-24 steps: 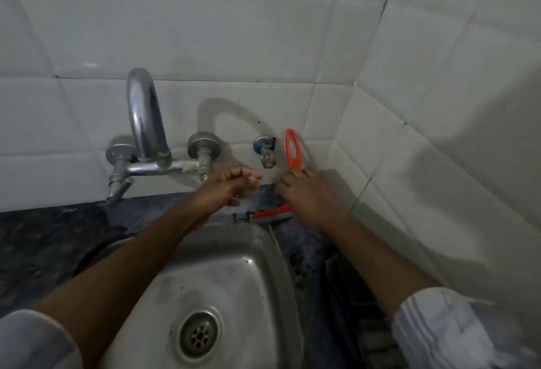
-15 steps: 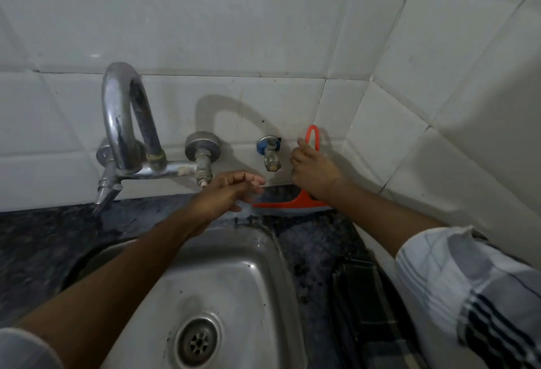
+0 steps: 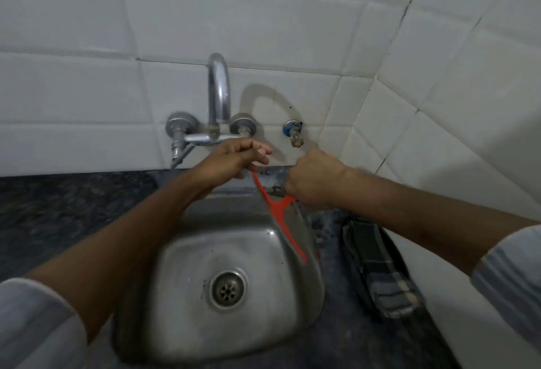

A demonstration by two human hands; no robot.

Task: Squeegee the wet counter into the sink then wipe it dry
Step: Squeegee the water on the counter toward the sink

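right hand (image 3: 314, 182) fisted around the orange squeegee (image 3: 279, 215) handle; its blade runs along the sink (image 3: 313, 280) right rim, away from the wall toward the viewer (left hand (image 3: 234, 160) loosely curled, empty, beside the blade's far tip)

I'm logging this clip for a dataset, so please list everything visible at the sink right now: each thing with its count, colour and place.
Orange plastic squeegee: one, orange, blade along the sink's right rim, handle in the right hand.
Stainless steel sink: one, silver, centre, set into the counter.
Round metal drain: one, silver, in the sink floor.
Curved chrome tap: one, silver, on the wall above the sink.
Small blue-capped wall valve: one, blue and brass, right of the tap.
Dark speckled stone counter: one, black-grey, around the sink.
Dark checked cloth: one, dark with pale stripes, on the counter right of the sink.
White wall tiles: many, white, behind and to the right.
Left hand: loosely curled, empty, below the tap.
Right hand: closed on the squeegee handle.
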